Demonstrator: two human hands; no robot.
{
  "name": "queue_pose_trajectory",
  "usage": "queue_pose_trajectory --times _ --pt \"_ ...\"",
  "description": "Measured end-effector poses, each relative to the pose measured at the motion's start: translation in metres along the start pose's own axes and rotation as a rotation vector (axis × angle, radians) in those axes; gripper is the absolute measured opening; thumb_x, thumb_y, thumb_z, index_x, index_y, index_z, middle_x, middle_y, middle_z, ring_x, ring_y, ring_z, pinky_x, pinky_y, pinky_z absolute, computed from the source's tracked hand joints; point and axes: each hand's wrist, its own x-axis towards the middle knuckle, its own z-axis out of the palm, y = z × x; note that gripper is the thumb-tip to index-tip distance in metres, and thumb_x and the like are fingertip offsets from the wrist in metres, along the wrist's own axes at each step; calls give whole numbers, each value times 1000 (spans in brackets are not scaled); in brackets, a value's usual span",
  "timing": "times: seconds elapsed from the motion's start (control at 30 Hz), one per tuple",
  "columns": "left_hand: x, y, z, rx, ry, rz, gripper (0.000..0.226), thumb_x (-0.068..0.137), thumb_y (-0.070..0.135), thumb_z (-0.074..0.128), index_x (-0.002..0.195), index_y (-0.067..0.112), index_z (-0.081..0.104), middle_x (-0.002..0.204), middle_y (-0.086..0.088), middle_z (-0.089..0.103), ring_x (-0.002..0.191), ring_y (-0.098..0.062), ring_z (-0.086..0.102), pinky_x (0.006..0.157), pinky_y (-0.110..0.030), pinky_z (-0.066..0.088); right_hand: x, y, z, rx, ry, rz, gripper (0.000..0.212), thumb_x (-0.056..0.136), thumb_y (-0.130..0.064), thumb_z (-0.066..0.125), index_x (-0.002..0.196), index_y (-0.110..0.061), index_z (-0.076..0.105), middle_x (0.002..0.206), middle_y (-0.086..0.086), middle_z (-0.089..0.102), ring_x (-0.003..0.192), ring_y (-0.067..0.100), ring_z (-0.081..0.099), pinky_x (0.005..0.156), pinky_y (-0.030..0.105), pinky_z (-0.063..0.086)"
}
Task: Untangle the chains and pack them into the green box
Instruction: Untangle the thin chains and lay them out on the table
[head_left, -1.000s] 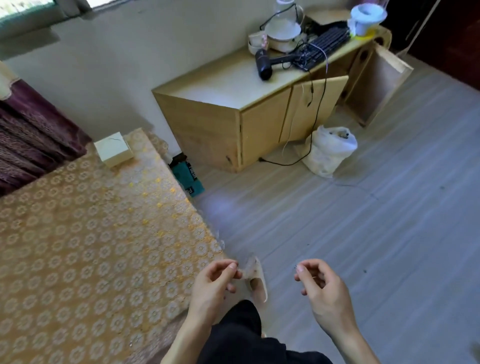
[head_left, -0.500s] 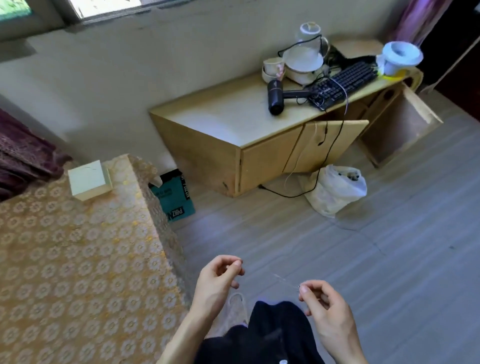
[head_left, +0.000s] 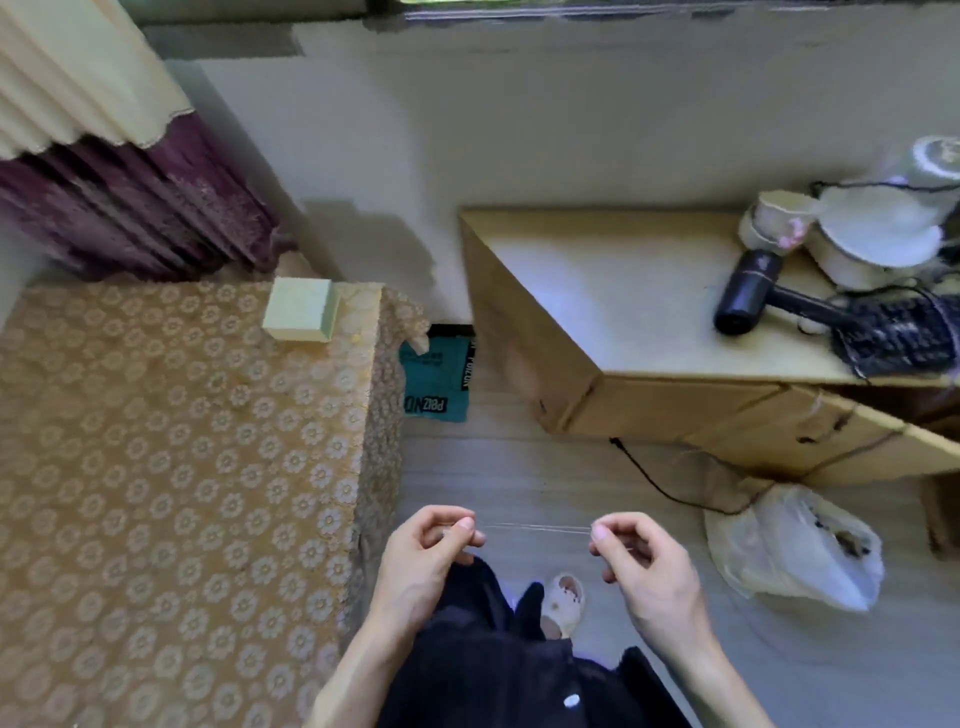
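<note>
A thin silvery chain (head_left: 537, 528) runs taut and level between my two hands above the floor. My left hand (head_left: 423, 558) pinches its left end between thumb and forefinger. My right hand (head_left: 641, 564) pinches the right end the same way. The pale green box (head_left: 301, 316), lid closed, sits at the far right corner of the bed with the gold flowered cover (head_left: 171, 467), well above and left of my hands.
A low wooden cabinet (head_left: 623, 332) stands to the right with a black hair dryer (head_left: 753, 291), keyboard (head_left: 898, 332) and white cups. A white plastic bag (head_left: 795, 545) and a black cable lie on the floor. A teal bag (head_left: 439, 374) leans between bed and cabinet.
The view has swung left, bringing the bed and green box closer to centre. My hands have drawn further apart, so the chain now stretches straight between them.
</note>
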Motion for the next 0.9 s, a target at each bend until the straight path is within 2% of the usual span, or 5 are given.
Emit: queue_pose_trajectory --times 0.2,0.47,0.57,0.77,0.9 --pt "41 13 -26 -158 208 -55 7 96 14 66 98 12 72 84 -8 77 68 -11 68 62 -13 49 83 -56 39 -145 -207 -78 15 92 -19 69 82 -29 71 78 -2 72 75 17 68 74 42 59" --pt "126 39 -87 -363 374 -104 7 96 8 65 99 9 71 84 -12 77 76 -15 71 73 -23 55 159 -121 125 -313 -393 -82 16 91 -20 69 81 -33 70 76 -1 72 67 15 65 72 31 56" --pt "154 51 -111 -385 418 -109 7 96 12 66 100 12 72 85 -9 78 82 -19 72 85 -36 55 183 -142 155 -378 -469 -62 16 91 -19 71 80 -32 70 74 0 72 61 10 61 74 37 55" --pt "198 72 -140 -451 543 -140 7 95 14 67 98 16 72 85 -4 78 78 -13 72 74 -21 54 241 -186 212 -479 -601 -81 14 90 -21 71 80 -30 71 76 2 72 64 11 62 73 35 55" --pt "225 68 -148 -526 652 -231 7 95 16 67 99 17 74 86 -4 78 78 -20 73 79 -31 56 289 -208 257 -605 -759 -112 8 92 -28 68 84 -28 71 81 -5 73 75 14 67 77 36 56"
